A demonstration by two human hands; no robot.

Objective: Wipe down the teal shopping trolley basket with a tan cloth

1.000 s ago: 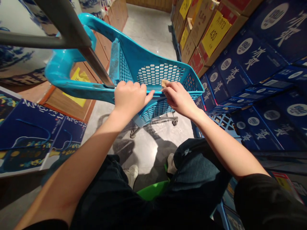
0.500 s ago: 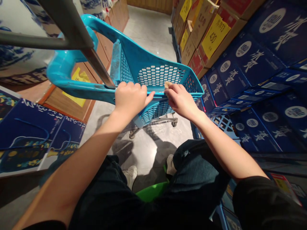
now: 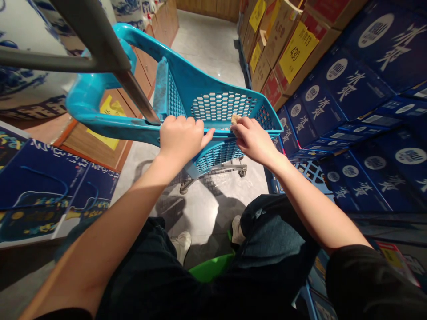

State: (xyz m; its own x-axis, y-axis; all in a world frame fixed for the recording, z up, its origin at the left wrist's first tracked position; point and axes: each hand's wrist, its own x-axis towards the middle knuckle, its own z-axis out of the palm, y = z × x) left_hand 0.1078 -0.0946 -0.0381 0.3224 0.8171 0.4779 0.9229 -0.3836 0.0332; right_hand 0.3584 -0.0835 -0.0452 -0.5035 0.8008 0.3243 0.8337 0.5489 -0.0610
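A blue plastic shopping cart [image 3: 182,78] stands sideways before me, with a perforated basket and dark smudges on its frame. My left hand [image 3: 183,137] is closed over the near rim, fingers wrapped round it and thumb stretched along it. Farther right on that rim, my right hand [image 3: 255,138] pinches a small crumpled beige cloth [image 3: 235,118] against the edge. Only a bit of the cloth shows above the fingers; the rest is hidden.
Blue printed cartons [image 3: 353,91] are stacked at the right, with brown boxes [image 3: 280,33] beyond. Blue gift bags [image 3: 43,178] stand at the left. A grey metal frame [image 3: 90,40] crosses the upper left. Something green [image 3: 211,268] is beneath me, between my legs.
My right hand has shifted very slightly to the right along the rim with the cloth. My left hand keeps its hold in the same spot, and the cart has barely moved.
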